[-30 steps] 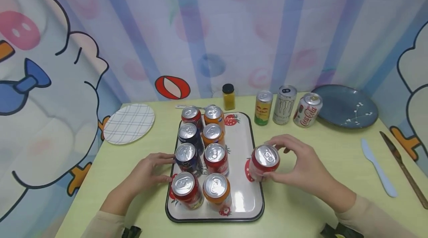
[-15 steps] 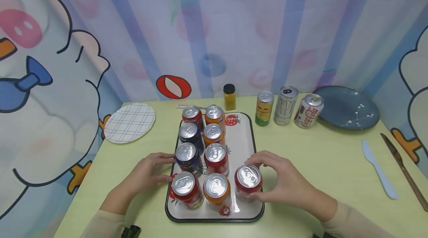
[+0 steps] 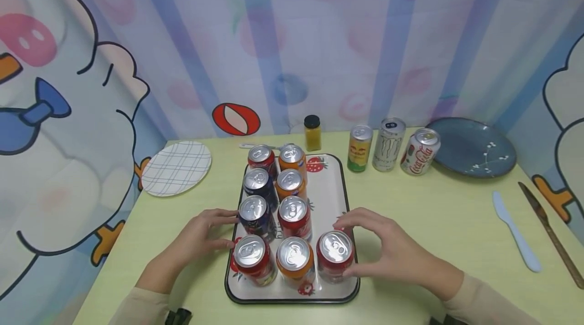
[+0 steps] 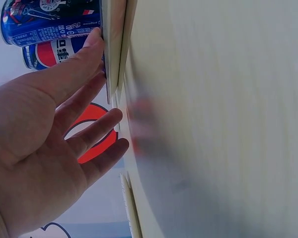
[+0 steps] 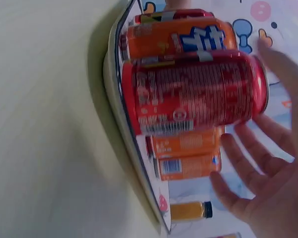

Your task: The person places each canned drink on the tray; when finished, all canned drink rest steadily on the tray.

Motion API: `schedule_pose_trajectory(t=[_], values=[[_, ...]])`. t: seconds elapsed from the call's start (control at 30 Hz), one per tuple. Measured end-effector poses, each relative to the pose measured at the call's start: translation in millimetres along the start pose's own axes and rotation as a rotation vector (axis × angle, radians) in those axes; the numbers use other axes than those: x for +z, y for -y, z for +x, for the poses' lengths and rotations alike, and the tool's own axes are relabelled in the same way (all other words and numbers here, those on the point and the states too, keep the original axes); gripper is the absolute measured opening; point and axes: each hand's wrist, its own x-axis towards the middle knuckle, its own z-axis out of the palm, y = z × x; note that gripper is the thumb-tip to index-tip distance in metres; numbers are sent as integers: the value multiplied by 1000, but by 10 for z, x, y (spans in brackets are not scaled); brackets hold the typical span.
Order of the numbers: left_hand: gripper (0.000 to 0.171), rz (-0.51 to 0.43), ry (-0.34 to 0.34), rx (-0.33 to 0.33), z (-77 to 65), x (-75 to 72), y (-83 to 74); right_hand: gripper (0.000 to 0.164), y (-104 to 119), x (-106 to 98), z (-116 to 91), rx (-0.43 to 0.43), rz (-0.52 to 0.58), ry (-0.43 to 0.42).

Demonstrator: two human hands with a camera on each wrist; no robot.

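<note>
On the strawberry-print tray (image 3: 326,183) several soda cans stand upright in two columns, with a red soda can (image 3: 335,256) at the front right corner. Around that red can, my right hand (image 3: 388,246) has its fingers spread, the thumb close by its side and the index finger apart from it. The right wrist view shows the red can (image 5: 193,94) standing at the tray's edge, beside an orange can (image 5: 176,37). My left hand (image 3: 201,233) touches the tray's left edge with relaxed fingers. In the left wrist view, its thumb (image 4: 82,57) lies against the rim near blue cans (image 4: 52,22).
Behind the tray is a yellow bottle (image 3: 312,135). Further right stand a Red Bull can (image 3: 359,150), a Monster can (image 3: 389,145) and a Coca-Cola can (image 3: 421,152), beside a dark plate (image 3: 474,147). Two knives lie at right; a checked plate (image 3: 175,168) is at left.
My right hand has brought the red can from the tray's right edge leftward and toward me to the front corner, and its fingers have loosened. The left hand has stayed put.
</note>
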Motion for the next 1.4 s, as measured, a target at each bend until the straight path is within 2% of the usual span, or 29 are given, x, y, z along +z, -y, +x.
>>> schedule_pose_trajectory(t=[0.07, 0.17, 0.3, 0.47, 0.57, 0.7, 0.8, 0.9, 1.0, 1.13, 1.4], values=[[52, 5, -5, 6, -9, 5, 7, 52, -60, -76, 1, -1, 9, -43], [52, 4, -4, 2, -23, 7, 11, 43, -202, -220, 9, 7, -35, -153], [53, 8, -2, -2, -31, 8, 23, 41, -434, -479, 32, 26, -152, -311], [53, 7, -6, 6, -33, 10, 31, 40, -713, -892, 68, 61, -265, -445], [52, 7, 0, 8, -35, 16, 32, 43, -859, -1114, 81, 100, -334, -509], [53, 5, 2, 1, -41, 11, 24, 46, -1028, -1327, 110, 208, -397, -590], [52, 4, 0, 18, -37, 2, 16, 54, -1129, -1429, 135, 321, -405, -591], [51, 8, -1, 37, -15, 0, 19, 71, -1205, -1487, 149, 437, -389, -529], [52, 7, 8, 33, 13, -4, 17, 85, -1274, -1514, 161, 513, -355, -474], [52, 4, 27, 13, 36, -11, 12, 91, -1326, -1527, 173, 551, -319, -469], [51, -1, 17, 8, 9, -13, 8, 84, -1329, -1513, 210, 575, -338, -488]])
